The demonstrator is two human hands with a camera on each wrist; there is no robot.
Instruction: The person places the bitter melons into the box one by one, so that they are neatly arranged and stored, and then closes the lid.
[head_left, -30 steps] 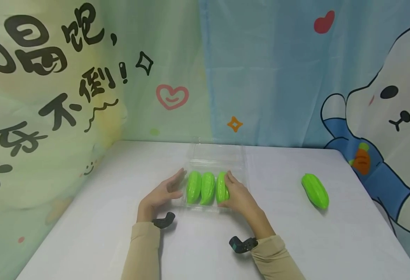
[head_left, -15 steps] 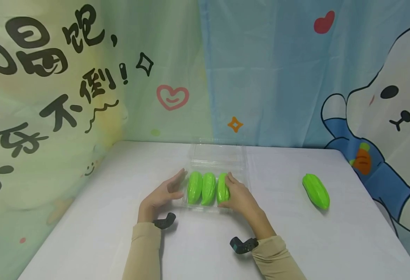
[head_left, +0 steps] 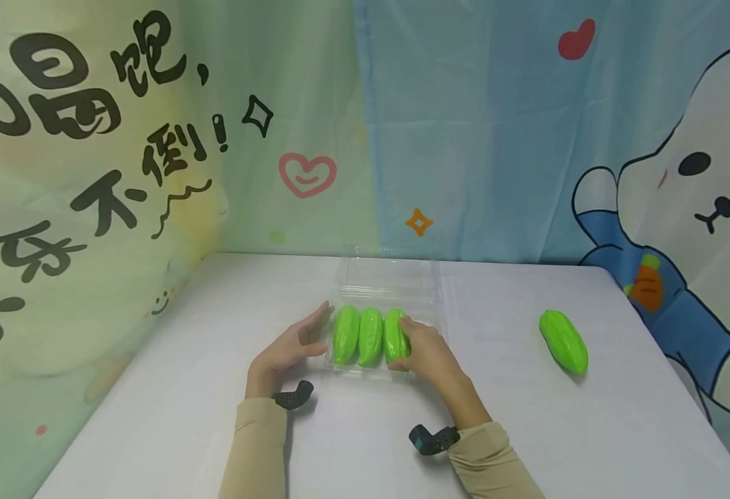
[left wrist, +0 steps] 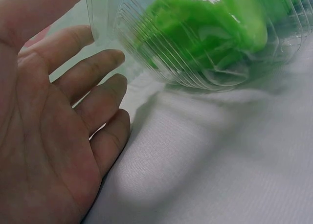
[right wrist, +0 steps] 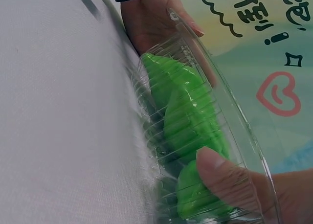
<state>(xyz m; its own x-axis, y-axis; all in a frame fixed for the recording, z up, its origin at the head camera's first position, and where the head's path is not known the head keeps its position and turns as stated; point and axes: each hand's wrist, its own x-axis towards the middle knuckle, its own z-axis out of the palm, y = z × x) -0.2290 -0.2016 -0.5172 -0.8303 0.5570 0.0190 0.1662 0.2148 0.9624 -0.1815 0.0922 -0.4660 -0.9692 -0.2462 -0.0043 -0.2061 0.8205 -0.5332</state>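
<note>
A clear plastic box (head_left: 365,373) with its hinged lid laid back stands mid-table. Three glossy bright green toy vegetables lie side by side in it: a left one (head_left: 346,335), a middle one (head_left: 370,337) and a right one (head_left: 395,335). My right hand (head_left: 429,350) holds the right one, fingers at its far end and thumb at its near end. In the right wrist view the thumb (right wrist: 215,168) presses against this vegetable. My left hand (head_left: 287,348) is beside the box's left wall, fingers spread and palm towards it, with nothing in its grasp.
A fourth green toy vegetable (head_left: 563,341) lies by itself on the white tablecloth (head_left: 490,298) to the right. The transparent lid (head_left: 390,274) reaches towards the table's back edge. Behind hangs a printed curtain (head_left: 477,125). Each wrist wears a small black device.
My right fingertips have slid slightly nearer along the right vegetable, so more of its far end shows. The left hand and the box stay nearly still.
</note>
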